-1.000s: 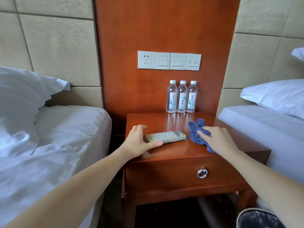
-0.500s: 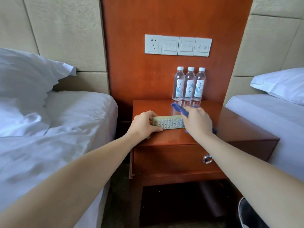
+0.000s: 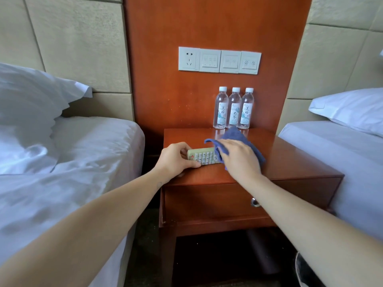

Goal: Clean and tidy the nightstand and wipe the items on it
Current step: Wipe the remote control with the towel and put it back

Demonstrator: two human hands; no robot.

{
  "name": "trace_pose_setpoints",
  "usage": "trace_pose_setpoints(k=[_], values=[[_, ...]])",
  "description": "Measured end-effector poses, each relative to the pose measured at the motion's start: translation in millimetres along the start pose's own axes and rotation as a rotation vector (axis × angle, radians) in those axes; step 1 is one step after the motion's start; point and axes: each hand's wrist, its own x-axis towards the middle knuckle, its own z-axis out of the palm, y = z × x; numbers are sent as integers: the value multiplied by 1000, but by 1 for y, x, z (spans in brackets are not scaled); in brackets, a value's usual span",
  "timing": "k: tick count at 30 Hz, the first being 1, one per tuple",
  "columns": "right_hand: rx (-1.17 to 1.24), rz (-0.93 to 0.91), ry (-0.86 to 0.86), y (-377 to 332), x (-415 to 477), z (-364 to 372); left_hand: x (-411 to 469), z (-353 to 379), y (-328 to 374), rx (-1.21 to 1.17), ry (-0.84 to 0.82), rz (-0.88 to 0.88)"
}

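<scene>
So the remote control [image 3: 204, 156] only shows its middle keys. The right end is buried under the blue cloth [image 3: 235, 135], and the left hand [image 3: 176, 160] has its fingers [image 3: 184, 150] wrapped over the other end. The right hand [image 3: 238, 160] sits on the cloth with its thumb hidden, so no idea if it pinches or just presses. The drawer knob [image 3: 255, 203] is half behind the right forearm. Labels on the three water bottles [image 3: 234, 108] are too tiny to read. Bottom right, a dark round thing with a pale rim [image 3: 305, 274] gets chopped by the frame and the arm, can't tell what it is. The left pillow [image 3: 27, 96] and the right pillow [image 3: 352, 108] both run off the edges.
</scene>
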Motion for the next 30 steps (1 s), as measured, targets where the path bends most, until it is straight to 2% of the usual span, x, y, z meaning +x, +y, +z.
trace_pose_setpoints(k=[3,9,13,17,19,22,26,30], values=[[-101,142,-57,16,-5,-9,2,2,-5,41,-26,88],[-57,101,-32,41,-19,-4,0,5,-4,259,-203,226],[-167,130,-16,46,-20,-2,-4,5,4,255,-360,126],[-156,185,-62,52,-14,5,1,5,-5,246,-166,27],[-172,214,-28,44,-14,7,3,4,-6,188,-149,-8],[-198,117,74,6,-15,16,3,4,-4,177,-119,10],[-91,25,69,-57,-11,43,1,4,-4,224,-57,75],[-76,-54,-24,-26,-15,26,2,3,-6,198,-72,47]])
